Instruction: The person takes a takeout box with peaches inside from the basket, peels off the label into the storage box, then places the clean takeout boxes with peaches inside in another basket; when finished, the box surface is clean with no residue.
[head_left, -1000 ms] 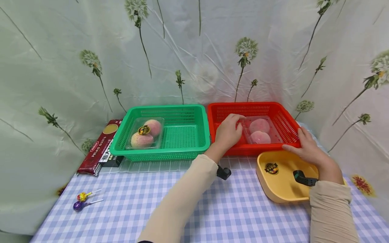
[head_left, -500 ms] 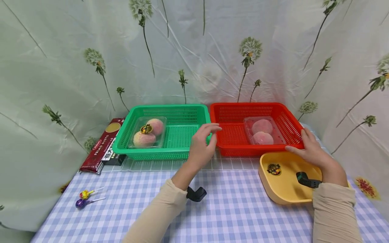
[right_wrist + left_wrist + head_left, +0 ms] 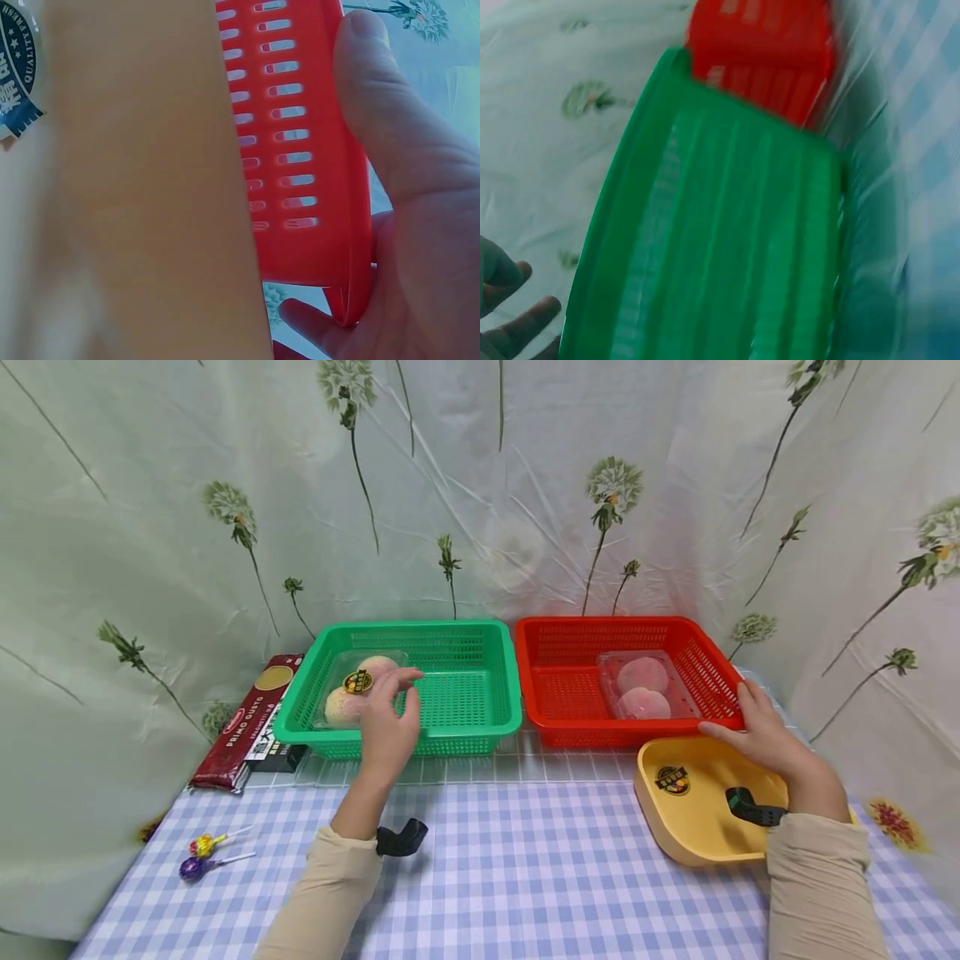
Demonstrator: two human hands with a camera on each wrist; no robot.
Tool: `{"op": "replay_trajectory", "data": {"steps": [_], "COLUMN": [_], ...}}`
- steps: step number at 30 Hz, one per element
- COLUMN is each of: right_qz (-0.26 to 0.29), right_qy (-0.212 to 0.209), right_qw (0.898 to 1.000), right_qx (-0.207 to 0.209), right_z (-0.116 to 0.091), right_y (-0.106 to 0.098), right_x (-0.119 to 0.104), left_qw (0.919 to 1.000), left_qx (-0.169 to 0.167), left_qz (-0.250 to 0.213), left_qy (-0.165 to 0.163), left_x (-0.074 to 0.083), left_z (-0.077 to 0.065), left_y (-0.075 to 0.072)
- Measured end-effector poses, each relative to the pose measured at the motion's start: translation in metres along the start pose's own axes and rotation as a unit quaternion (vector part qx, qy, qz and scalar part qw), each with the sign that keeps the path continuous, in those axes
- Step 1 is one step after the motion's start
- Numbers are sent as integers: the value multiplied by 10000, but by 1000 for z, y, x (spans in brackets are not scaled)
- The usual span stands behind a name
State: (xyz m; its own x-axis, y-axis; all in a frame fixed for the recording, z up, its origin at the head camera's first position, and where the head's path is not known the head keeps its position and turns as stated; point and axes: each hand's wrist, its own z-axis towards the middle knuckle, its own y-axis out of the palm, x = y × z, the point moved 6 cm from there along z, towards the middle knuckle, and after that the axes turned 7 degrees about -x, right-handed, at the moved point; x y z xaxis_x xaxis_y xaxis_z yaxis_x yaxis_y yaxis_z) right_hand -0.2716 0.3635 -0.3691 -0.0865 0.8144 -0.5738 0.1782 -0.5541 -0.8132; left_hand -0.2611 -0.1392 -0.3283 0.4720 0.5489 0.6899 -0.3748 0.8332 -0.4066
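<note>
The red slatted plastic basket (image 3: 585, 735) is gripped at its near right corner by the right hand (image 3: 765, 735). The left hand (image 3: 388, 727) is held with thumb and fingers spread, over the near rim of the green slatted plastic basket (image 3: 450, 746); whether the clear plastic pack of two pink-yellow peaches (image 3: 345, 707) is touched cannot be told. Open floor is left right of that pack; the baskets' facing rims are set close.

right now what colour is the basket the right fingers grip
Red; the basket shows best in the head view.
</note>
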Motion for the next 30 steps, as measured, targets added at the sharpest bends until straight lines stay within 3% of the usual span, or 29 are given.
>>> {"op": "replay_trajectory", "data": {"steps": [7,11,15,19,23,30], "right_qz": [-60,-365,-560,-501,-145,859], "right_qy": [-89,-79,-147,-281,-506,-1465], "right_qw": [9999,9991,9975,9962,9961,9820], "right_qx": [24,196,402,647,712,832], "right_z": [2,0,-2,-2,-2,7], "right_y": [3,-1,-5,-6,-4,15], "right_x": [-4,-5,-14,-30,-59,-128], "left_qw": [9930,9783,9612,9514,9480,9363], "left_qx": [376,463,256,-87,-301,-584], "left_qz": [935,1657,2067,1994,1640,1138], "left_qy": [-621,-1156,-1808,-2345,-2710,-3270], "left_x": [-26,-43,-64,-85,-100,-110], "left_z": [11,14,11,7,5,3], "left_y": [-48,-74,-93,-105,-111,-110]}}
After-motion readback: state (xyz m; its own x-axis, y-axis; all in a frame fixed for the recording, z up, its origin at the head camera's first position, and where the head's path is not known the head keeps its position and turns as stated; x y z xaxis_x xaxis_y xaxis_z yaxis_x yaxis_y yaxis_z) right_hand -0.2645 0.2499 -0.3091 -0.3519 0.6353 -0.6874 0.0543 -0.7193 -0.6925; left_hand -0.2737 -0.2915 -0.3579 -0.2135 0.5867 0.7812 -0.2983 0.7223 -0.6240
